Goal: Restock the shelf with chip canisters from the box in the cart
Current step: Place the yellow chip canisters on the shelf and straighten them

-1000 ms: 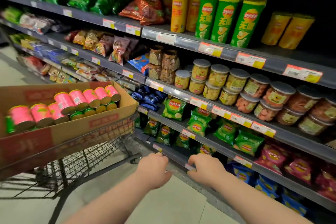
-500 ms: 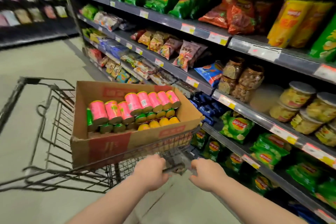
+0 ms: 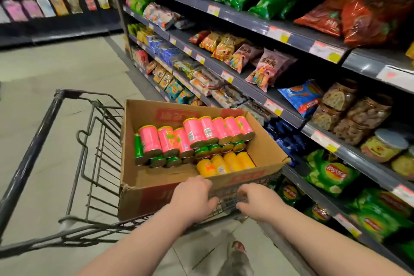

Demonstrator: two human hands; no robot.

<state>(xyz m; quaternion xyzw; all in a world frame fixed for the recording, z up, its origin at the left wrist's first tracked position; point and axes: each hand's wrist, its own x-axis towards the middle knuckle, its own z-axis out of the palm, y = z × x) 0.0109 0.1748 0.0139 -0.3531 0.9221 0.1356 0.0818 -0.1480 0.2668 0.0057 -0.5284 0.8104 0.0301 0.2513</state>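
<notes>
Chip canisters (image 3: 195, 136) now lie closer, just beyond the left hand (image 3: 192, 197) and right hand (image 3: 257, 201), both still gripping the cart (image 3: 33, 152) rim.

Black wire shopping cart (image 3: 37, 139) stands on grey tiled floor (image 3: 56, 69); open brown cardboard box (image 3: 143, 197) (pink, yellow canisters (image 3: 192, 132) lying inside) sits in it.

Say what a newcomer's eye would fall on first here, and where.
The bright pink canisters jump out first, lying stacked in the open cardboard box in the wire cart, with yellow canisters nearer the camera. Then the left hand and right hand gripping the cart's near edge, and the shelves packed with snack bags on the right.
</notes>
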